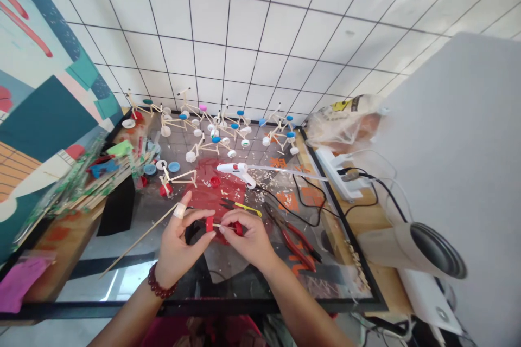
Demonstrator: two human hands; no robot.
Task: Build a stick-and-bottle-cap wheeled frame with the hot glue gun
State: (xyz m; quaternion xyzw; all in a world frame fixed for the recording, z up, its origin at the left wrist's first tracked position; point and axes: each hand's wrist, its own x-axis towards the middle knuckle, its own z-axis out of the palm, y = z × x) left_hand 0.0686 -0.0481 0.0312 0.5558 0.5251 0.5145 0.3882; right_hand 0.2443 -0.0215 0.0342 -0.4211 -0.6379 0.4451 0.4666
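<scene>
Before me, near the table's front edge, my left hand [179, 236] pinches a red bottle cap [209, 224] between thumb and fingertips. A thin wooden stick [222, 226] runs from that cap into the fingers of my right hand [250, 236], which is closed around it. Another red cap [239, 229] shows at the stick's right end, partly covered by the fingers. Just beyond my hands lies a small cutter with a yellow handle [249, 209]. A white glue gun [240, 171] rests farther back, and a long stick [138, 239] lies left of my left hand.
Several stick-and-cap models [215, 140] stand along the tiled wall. Red-handled pliers [295, 244] lie to the right, near a white power strip [340, 176]. Bundled sticks [89, 173] and a black sheet [117, 206] are at the left. A beige cylinder [391, 246] stands right.
</scene>
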